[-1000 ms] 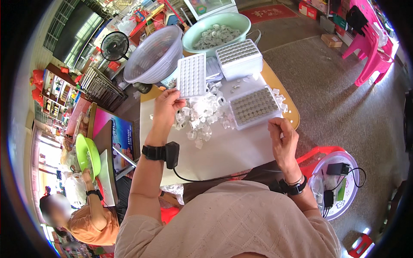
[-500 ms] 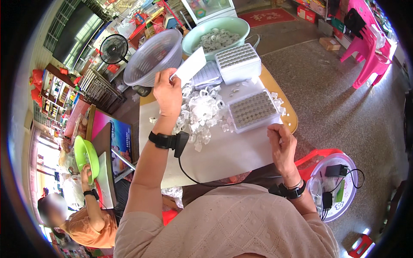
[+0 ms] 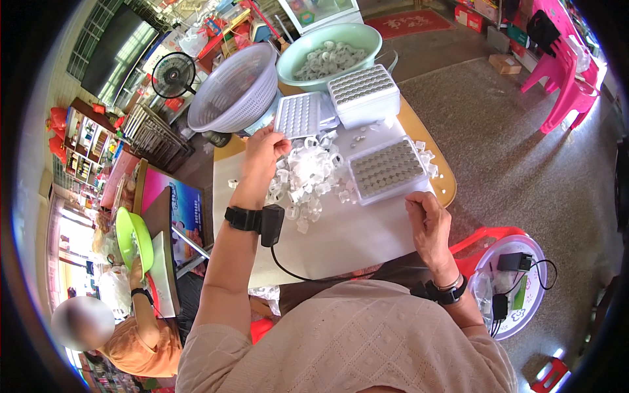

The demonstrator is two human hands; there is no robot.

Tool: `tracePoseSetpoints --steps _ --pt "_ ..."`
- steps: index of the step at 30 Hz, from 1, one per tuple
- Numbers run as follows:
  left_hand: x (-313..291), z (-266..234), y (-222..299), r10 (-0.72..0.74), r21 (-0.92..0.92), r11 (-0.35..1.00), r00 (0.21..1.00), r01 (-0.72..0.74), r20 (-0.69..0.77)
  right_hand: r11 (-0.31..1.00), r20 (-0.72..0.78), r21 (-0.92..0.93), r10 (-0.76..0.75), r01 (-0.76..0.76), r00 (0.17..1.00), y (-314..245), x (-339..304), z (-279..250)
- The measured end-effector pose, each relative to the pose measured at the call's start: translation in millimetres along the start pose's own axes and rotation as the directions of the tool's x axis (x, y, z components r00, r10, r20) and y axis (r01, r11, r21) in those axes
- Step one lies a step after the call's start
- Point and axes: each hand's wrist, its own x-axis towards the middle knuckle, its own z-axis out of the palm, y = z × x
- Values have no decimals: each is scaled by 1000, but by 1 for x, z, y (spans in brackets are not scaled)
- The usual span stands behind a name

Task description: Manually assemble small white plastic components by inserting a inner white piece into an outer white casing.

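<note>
My left hand (image 3: pixel 264 157) is at the near-left corner of a thin white tray (image 3: pixel 298 116) with rows of round dimples, its fingers closed on that corner. The tray lies tilted over the edge of stacked pale trays (image 3: pixel 329 118). Just below it is a heap of clear and white plastic pieces (image 3: pixel 306 167). My right hand (image 3: pixel 429 226) is at the table's front right with fingers curled together; whatever they may hold is hidden. Near it sits a clear box (image 3: pixel 386 170) filled with rows of grey metal pieces.
Behind stand a lavender basket (image 3: pixel 232 92), a mint basin (image 3: pixel 301 49) of ring-shaped pieces and a white stack (image 3: pixel 363 98) topped with metal pieces. A few small metal pieces (image 3: pixel 357 139) lie on the table. At left, another person (image 3: pixel 141 327) reaches into a green basin (image 3: pixel 134 239).
My left hand has come down and slightly right, lowering the white tray from upright to nearly flat over the stacked trays. My right hand has barely moved.
</note>
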Motion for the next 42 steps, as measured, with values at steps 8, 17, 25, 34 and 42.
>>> tracePoseSetpoints --steps 8,17,25,34,42 --pt "-11 36 7 90 59 994 995 -93 39 1000 12 -12 -4 4 1000 2 0 1" --pt "13 37 -14 595 757 442 789 -481 153 998 31 -54 -36 37 999 5 -1 2" --pt "8 23 -19 595 845 409 803 -345 40 992 52 -90 -81 86 995 4 -2 1" --pt "-45 -13 -20 527 726 610 847 -317 -72 990 88 -123 -62 73 994 1 -3 3" --pt "-109 -43 -29 332 625 727 942 -284 41 980 69 -187 -50 62 996 0 -2 9"
